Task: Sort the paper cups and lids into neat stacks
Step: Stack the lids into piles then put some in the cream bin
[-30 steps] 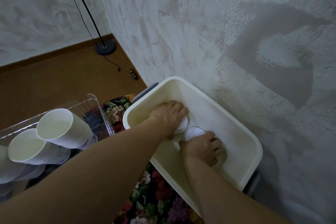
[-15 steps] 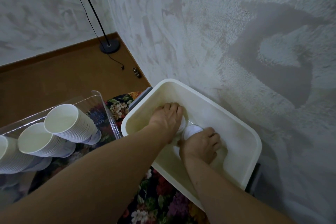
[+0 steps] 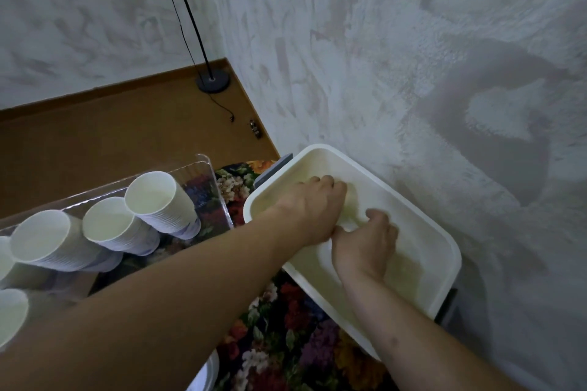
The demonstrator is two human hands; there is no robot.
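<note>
Both hands down in the white tub (image 3: 444, 251), side by side.

Left hand (image 3: 313, 211) lies knuckles-up w/ fingers curled toward the far wall; right hand (image 3: 365, 244) is curled too, thumb touching the left. Can't tell what either grips, since what's under the palms is blurred. Stacks of paper cups (image 3: 152, 200) lie on their sides in a clear bin (image 3: 209, 165) to my left, mouths facing me, on a floral cloth (image 3: 286, 327).

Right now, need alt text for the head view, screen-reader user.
Both hands, left hand and right hand, reach into a white plastic bin on a floral cloth; anything held is hidden. Left of it, stacks of paper cups lie in a clear tray.
</note>
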